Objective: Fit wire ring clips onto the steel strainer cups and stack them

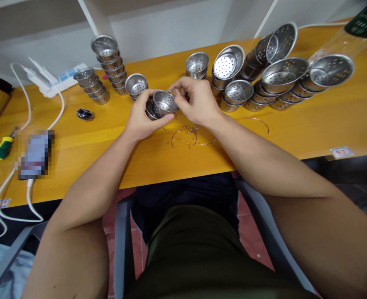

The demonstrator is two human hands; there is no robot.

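My left hand (144,116) is wrapped round a perforated metal cup (165,104), with a second cup (152,110) close against it on the left. At the cup's right rim my right hand (191,97) pinches a thin piece, mostly hidden by the fingers, that looks like wire. Several thin curved wires (180,143) lie on the yellow table (158,162) just below the hands. Behind my left hand stands another small metal cup (136,85).
Stacked cups (105,50) stand at the back left, and more stacks (238,93) lean together on the right. A power strip (62,81), a black object (85,114), a screwdriver (3,147), a phone (35,155) and cables are left. A bottle (364,25) is back right.
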